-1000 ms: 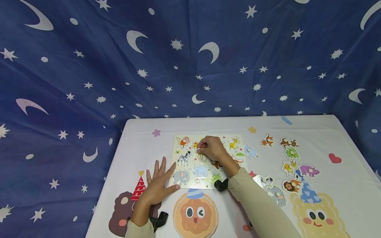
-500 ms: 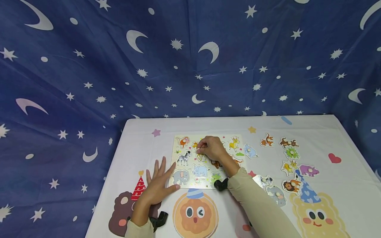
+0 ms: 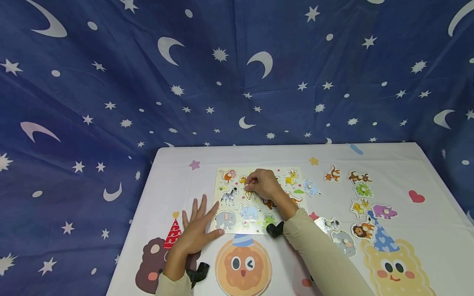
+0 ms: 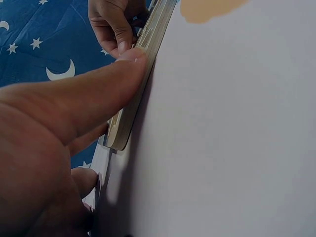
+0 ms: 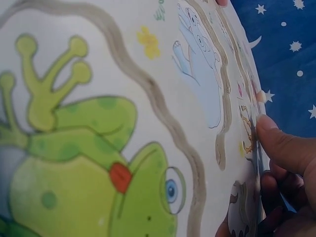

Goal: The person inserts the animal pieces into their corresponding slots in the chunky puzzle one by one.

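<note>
The flat, pale wooden animal puzzle board (image 3: 255, 201) lies at the centre of the head view, on the white printed bench (image 3: 281, 154). The left hand (image 3: 196, 232) rests below-left of the board with fingers spread and straight; in the left wrist view its thumb (image 4: 106, 81) presses against the board's rounded edge, which appears to brace the board against sliding.

The right hand (image 3: 263, 184) sits over the upper middle of the board with fingers curled. Its fingertips pinch the small knob of the yellow giraffe-shaped puzzle piece (image 3: 248, 190) (the piece is largely hidden under the hand). The piece lies at its recess, between the black-and-white zebra picture (image 3: 229, 196) and the yellow deer picture (image 3: 291, 179). Whether it is fully seated cannot be told.

In the right wrist view the board face is smooth and matte, with the green frog picture (image 5: 74, 163) ringed by a grey-brown contour line.

Loose cut-out animal pieces (image 3: 361, 205) with pale knobs lie well apart at centre right of the head view. A dark blue star-and-moon cloth (image 3: 222, 74) fills the upper frame.
</note>
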A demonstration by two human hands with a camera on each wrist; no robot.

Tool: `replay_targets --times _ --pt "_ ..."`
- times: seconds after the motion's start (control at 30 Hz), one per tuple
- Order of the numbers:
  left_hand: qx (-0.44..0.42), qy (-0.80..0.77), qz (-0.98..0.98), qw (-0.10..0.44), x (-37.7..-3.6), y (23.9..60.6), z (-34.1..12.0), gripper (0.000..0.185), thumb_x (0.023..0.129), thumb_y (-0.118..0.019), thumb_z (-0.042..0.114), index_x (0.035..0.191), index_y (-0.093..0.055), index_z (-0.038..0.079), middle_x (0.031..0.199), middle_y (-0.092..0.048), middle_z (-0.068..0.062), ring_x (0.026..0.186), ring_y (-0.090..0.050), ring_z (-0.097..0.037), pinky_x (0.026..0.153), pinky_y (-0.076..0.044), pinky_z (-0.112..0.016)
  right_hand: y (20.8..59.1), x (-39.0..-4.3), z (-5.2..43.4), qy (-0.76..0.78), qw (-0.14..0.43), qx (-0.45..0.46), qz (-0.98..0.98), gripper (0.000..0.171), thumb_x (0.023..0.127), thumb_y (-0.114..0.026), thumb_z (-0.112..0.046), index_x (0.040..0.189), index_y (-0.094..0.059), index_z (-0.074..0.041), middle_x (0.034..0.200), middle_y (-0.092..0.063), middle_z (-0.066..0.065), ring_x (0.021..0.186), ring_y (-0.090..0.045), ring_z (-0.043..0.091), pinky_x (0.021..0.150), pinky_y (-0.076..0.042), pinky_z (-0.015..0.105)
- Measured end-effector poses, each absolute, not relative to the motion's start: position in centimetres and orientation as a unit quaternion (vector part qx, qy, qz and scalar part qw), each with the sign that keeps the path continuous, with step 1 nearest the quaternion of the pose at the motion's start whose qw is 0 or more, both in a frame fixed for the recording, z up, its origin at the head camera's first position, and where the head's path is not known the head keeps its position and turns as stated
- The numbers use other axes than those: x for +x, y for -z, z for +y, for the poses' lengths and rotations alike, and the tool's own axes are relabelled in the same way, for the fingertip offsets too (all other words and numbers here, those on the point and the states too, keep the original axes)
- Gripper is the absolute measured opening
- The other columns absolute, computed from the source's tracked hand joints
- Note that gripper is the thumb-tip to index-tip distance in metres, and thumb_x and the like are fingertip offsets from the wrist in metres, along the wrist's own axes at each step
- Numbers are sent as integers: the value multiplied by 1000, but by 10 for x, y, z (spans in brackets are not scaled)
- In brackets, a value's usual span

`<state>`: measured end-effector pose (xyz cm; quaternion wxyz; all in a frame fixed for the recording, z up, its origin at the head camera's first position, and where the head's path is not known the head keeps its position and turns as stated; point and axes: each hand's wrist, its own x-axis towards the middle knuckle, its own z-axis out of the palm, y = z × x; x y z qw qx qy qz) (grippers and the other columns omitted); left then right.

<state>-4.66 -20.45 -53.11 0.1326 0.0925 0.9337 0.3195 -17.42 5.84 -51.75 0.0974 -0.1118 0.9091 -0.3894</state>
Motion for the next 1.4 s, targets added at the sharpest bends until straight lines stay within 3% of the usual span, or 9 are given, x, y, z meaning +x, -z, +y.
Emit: replay_targets --times 0.43,0.73,0.97,1.4 --pt "93 -316 935 130 -47 532 -205 85 88 -75 44 160 -35 24 173 1 -15 157 15 -45 113 20 -74 518 -175 62 389 98 -116 909 8 85 -84 -23 90 -79 -19 86 -65 -2 74 -56 12 71 -48 29" --pt "93 -318 933 137 -47 530 -204 85 89 -75 45 161 -34 23 173 3 -15 157 16 -44 113 21 -73 512 -169 76 432 109 -146 883 23 89 -80 -29 107 -78 -15 94 -69 -1 83 -60 13 78 -50 31" --pt "95 -323 932 132 -45 529 -204 85 88 -76 42 160 -35 22 172 1 -17 157 15 -46 113 20 -74 500 -165 98 474 102 -142 863 31 93 -76 -32 117 -76 -12 99 -69 0 88 -64 15 78 -54 32" --pt "96 -321 933 131 -45 531 -204 86 88 -75 44 160 -34 23 172 1 -16 157 15 -44 113 20 -73 480 -151 160 478 61 -111 869 34 92 -76 -38 115 -77 -13 100 -73 2 92 -66 18 75 -54 31"
